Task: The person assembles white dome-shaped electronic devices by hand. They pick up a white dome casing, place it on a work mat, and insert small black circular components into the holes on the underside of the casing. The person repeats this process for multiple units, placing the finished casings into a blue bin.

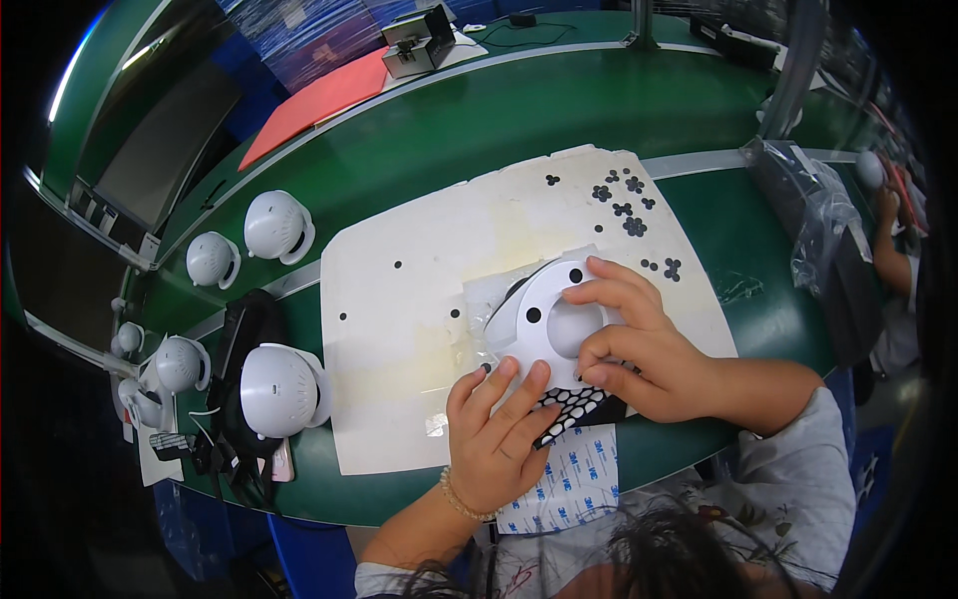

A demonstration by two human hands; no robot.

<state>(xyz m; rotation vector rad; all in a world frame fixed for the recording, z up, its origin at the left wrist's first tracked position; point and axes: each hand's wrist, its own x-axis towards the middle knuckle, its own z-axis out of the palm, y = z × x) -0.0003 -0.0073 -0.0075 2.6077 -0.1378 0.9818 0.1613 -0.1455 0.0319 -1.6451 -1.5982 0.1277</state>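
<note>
A white round plastic housing with a large round opening is tilted between my hands, above a clear plastic bag on the cardboard. Two black round pads show on its ring-shaped face. My left hand holds the near left edge with its fingertips; a small black dot shows at one fingertip. My right hand grips the right side, its upper fingers by the rim and its thumb low beside the opening, where a small dark spot is partly hidden. Under my hands lie a sheet of black pads and a printed backing sheet.
The cardboard carries loose black pads and several pad clusters at its far right. White rounded devices stand along the left of the green table, near black cables. A black box with plastic wrap sits at right.
</note>
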